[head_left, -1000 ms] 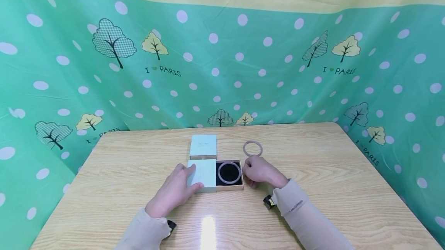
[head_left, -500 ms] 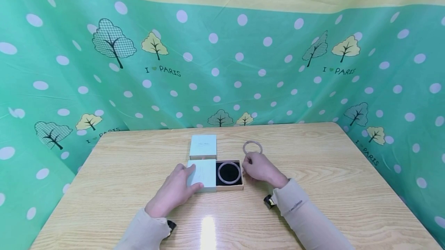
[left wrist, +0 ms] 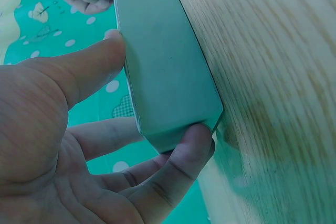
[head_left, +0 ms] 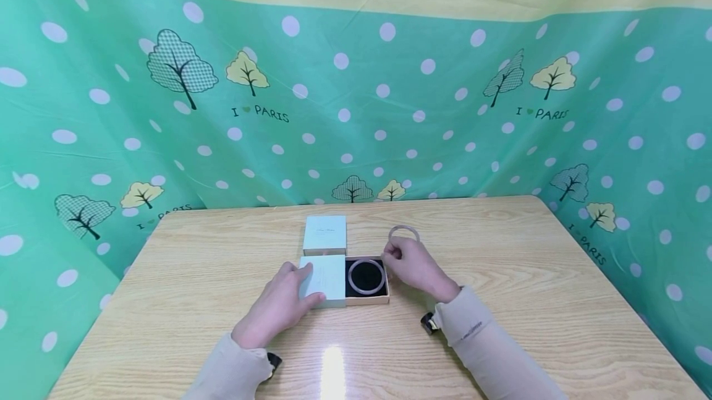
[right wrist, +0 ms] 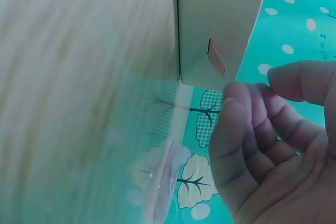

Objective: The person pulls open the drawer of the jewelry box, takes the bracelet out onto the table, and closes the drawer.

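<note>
My left hand [head_left: 278,304] grips the pale blue sleeve [left wrist: 163,61] of a drawer-style jewellery box, thumb on one edge and fingers round its end. The box's tray [head_left: 368,301] sticks out to the right, lined in black. On the lining lies a pale lilac bangle [head_left: 351,279]. Beside the tray's back right corner is my right hand [head_left: 416,266], fingers loosely curled with nothing between them. In the right wrist view a small ribbon tab [right wrist: 216,59] shows on the tray's end face, just off the fingertips. A second bangle [head_left: 404,227] lies behind that hand, partly hidden.
Another pale blue box [head_left: 325,233], closed, stands right behind the gripped one. The wooden table [head_left: 183,301] reaches back to a green and yellow patterned curtain [head_left: 311,97].
My right hand has moved back along the tray's right end, and its fingers have come off the end face. The left hand, box and both bangles have stayed put.
</note>
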The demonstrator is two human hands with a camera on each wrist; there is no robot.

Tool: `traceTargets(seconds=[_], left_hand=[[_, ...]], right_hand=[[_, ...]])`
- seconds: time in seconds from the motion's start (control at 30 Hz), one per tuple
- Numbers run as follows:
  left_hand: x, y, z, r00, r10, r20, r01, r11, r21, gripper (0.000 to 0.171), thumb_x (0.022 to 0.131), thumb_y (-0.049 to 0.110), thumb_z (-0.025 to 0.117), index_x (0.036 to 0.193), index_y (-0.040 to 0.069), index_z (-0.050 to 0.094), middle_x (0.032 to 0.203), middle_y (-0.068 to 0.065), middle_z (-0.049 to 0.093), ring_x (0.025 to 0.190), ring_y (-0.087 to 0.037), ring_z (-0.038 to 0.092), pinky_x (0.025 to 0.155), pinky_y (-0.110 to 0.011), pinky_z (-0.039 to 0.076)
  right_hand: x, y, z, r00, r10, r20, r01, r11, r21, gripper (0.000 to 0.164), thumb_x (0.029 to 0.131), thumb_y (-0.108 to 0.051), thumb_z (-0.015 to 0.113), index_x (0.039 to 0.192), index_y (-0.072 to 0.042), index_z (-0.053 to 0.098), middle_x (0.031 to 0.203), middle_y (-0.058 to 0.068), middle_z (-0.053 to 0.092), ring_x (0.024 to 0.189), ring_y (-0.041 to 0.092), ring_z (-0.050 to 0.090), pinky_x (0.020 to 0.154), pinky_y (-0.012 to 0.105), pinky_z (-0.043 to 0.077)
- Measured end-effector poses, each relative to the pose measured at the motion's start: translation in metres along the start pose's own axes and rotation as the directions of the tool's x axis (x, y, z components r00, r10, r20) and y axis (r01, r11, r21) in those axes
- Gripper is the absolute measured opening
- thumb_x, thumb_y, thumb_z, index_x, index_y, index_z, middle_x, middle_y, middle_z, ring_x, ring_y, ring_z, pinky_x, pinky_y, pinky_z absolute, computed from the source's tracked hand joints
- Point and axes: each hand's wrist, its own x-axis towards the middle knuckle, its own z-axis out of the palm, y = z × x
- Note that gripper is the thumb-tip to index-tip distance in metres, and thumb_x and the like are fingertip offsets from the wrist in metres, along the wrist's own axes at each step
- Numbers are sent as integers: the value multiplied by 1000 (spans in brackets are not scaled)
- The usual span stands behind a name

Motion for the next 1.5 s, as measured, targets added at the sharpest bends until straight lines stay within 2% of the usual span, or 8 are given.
traceTargets(seconds=[0.2,0.37,0.57,0.73,1.0,1.27,1.5], left_hand=[[0,-1,0,1000,2,1,-2,1000,4,71,83,36,75,137,-2,50,107,-16,53,86,-19,52,83,-40,49],[0,-1,0,1000,2,0,-2,1000,7,70,83,36,74,136,-2,50,107,-16,53,86,-20,53,83,-41,49],[-1,-1,0,1000,3,3,-3,1000,11,70,83,37,74,136,-2,50,108,-16,53,87,-20,53,83,-42,49],[-1,-1,0,1000,0,8,0,1000,13,70,83,37,74,136,-2,50,107,-16,53,86,-20,52,83,-41,49],[0,-1,-1,1000,3,2,-3,1000,11,69,83,37,74,136,-1,50,108,-16,53,87,-20,53,83,-41,49],[0,-2,-1,1000,14,5,-14,1000,15,69,84,37,73,137,-1,49,109,-17,53,88,-20,53,84,-40,49],[0,-2,-1,1000,30,-7,-30,999,15,70,84,37,73,137,-2,49,107,-16,53,87,-20,53,83,-40,49]], right_hand=[[-1,-4,3,998,-66,10,66,998,-22,11,90,-16,65,79,-17,63,71,-6,58,61,10,54,55,25,49],[-4,-9,6,991,-136,20,137,983,-126,8,87,-22,70,85,-15,65,75,-7,58,66,9,53,60,25,49],[-8,-15,9,979,-202,34,203,935,-290,24,85,-32,71,98,-11,68,87,-4,60,74,8,52,66,26,47],[-10,-18,11,960,-279,38,272,884,-379,30,84,-37,71,101,-12,70,90,-2,59,76,8,51,65,26,47],[-12,-21,16,946,-322,45,306,834,-459,39,83,-45,69,106,-13,71,94,-3,60,81,10,54,70,27,48],[-11,-25,21,936,-347,66,333,803,-494,45,82,-50,70,109,-14,71,93,-3,58,77,10,49,63,25,44],[-9,-26,25,934,-349,77,332,766,-550,48,81,-53,68,109,-14,71,92,-2,59,77,11,51,64,27,45]])
